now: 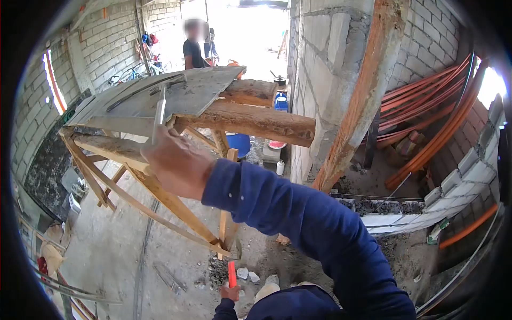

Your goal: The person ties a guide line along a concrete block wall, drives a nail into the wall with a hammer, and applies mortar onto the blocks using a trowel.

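Right hand (178, 162)'s curled round the end of a long, pale, metal-looking tool (160, 106) over the grey sheet-topped wooden bench (200, 93), probably for reach, while the left hand (230, 293) grips a bright orange cylindrical handle (232, 273) low down, maybe keeping it clear.
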Action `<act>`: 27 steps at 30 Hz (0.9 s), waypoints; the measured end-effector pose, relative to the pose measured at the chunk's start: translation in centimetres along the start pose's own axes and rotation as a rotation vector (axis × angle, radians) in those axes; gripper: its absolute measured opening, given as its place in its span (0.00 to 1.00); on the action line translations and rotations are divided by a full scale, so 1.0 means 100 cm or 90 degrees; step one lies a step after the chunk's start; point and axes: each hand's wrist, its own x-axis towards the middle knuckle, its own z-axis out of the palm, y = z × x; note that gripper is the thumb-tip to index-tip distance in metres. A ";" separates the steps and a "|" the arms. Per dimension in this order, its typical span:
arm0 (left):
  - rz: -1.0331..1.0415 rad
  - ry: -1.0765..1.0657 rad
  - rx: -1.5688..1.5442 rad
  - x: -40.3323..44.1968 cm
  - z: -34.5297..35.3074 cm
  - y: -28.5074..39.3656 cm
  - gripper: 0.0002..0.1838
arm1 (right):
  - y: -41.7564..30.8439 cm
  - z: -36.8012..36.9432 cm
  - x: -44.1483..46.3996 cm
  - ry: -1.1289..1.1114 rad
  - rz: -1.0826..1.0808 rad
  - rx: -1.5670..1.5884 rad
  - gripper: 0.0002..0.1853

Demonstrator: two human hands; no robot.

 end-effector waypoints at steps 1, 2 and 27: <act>-0.002 -0.002 0.012 -0.010 0.002 0.006 0.13 | 0.000 0.008 -0.005 0.018 -0.013 0.011 0.10; -0.006 -0.004 0.025 -0.017 0.003 0.008 0.13 | -0.013 -0.012 -0.011 -0.028 0.062 0.049 0.14; 0.332 -0.637 0.616 -0.057 0.175 0.199 0.34 | -0.085 0.006 -0.573 -0.135 0.884 0.347 0.19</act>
